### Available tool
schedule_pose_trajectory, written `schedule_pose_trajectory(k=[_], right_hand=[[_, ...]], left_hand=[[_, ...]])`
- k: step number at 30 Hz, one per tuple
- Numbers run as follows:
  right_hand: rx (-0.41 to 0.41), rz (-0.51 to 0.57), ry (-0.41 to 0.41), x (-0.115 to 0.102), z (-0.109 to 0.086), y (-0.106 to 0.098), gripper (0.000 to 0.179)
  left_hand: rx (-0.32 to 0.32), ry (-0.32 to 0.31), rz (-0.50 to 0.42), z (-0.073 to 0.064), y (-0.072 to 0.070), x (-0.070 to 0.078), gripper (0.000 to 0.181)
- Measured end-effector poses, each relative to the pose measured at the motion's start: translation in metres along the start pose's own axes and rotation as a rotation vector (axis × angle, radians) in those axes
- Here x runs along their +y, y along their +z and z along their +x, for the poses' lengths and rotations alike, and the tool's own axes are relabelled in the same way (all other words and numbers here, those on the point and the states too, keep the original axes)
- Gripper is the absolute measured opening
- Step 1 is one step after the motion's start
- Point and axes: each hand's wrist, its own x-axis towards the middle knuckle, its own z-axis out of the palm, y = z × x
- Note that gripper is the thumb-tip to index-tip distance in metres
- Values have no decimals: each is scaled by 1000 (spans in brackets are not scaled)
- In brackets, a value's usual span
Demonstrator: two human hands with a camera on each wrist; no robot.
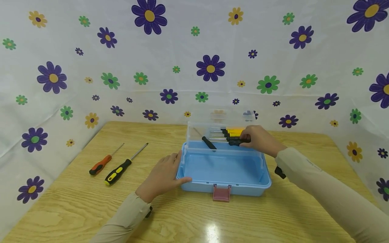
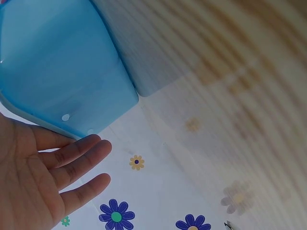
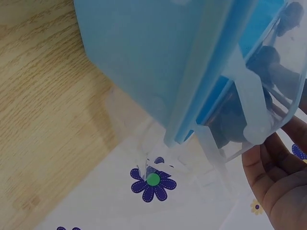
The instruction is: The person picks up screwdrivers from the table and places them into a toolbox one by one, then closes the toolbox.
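Note:
A light blue toolbox (image 1: 191,186) stands with its clear upper tray (image 1: 197,150) raised at the back. My left hand (image 1: 162,173) rests against the toolbox's left side, thumb over the front rim; its fingers lie nearly straight along the outer wall in the left wrist view. Over the tray's right part, my right hand (image 1: 258,138) grips the black handle of a screwdriver (image 1: 234,142), its shaft pointing left. Several yellow-and-black screwdrivers (image 1: 234,131) lie side by side just behind it. Farther left in the tray, a black-handled screwdriver (image 1: 209,143) slants across.
On the table's left lie an orange-and-black screwdriver (image 1: 101,164) and a larger black-and-yellow one (image 1: 118,171). A pink latch (image 1: 221,193) hangs at the toolbox's front. Flower-printed cloth (image 1: 179,44) encloses the wooden table (image 1: 182,221) at the back and sides.

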Motion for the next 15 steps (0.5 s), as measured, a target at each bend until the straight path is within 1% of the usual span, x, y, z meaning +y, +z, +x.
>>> schedule_pose_trajectory(k=[5, 8, 12, 15], right_hand=[[20, -7, -19, 3, -4, 0, 27], [36, 9, -35, 5, -6, -1, 27], [55, 38, -30, 9, -11, -5, 31], [87, 46, -30, 13, -14, -9, 35]], left_hand=[[3, 2, 3, 0, 0, 0, 99], [11, 7, 9, 0, 0, 1, 99], [18, 14, 6, 0, 1, 0, 99], [23, 21, 8, 0, 2, 0, 99]])
